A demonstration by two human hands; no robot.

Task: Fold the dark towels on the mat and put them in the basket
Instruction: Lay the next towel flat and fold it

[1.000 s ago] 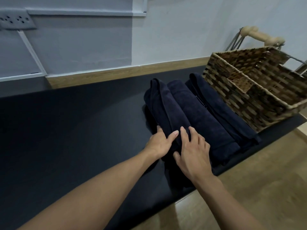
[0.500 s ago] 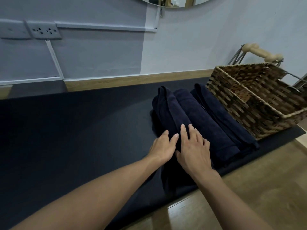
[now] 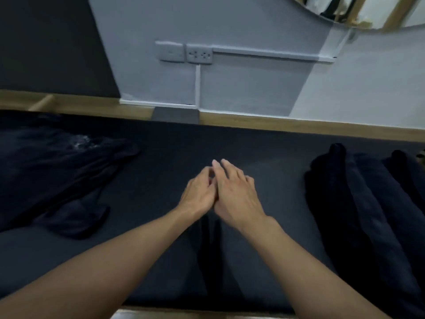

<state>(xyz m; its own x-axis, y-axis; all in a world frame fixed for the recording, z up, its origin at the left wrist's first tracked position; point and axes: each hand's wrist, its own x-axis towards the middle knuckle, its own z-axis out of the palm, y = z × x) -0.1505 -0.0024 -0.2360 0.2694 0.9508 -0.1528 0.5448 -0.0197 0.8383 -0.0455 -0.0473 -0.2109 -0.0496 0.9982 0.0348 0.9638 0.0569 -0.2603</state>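
Three folded dark navy towels (image 3: 368,199) lie side by side on the black mat (image 3: 161,261) at the right edge of view. A loose, crumpled heap of dark towels (image 3: 53,171) lies at the left. My left hand (image 3: 199,193) and my right hand (image 3: 234,194) hover together over the bare middle of the mat, side by side and touching. Both hold nothing. The right hand's fingers are stretched forward, the left hand's fingers loosely bent. The basket is almost entirely out of frame, with only a sliver at the right edge.
A wooden ledge (image 3: 299,125) runs along the back of the mat under a grey wall with a socket (image 3: 199,54) and switch plate. A round mirror (image 3: 368,10) hangs at the upper right. The table's front edge shows at the bottom.
My hands have left the folded towels and moved left to the middle of the mat. The view swung left, so the basket dropped out and the crumpled heap came in.
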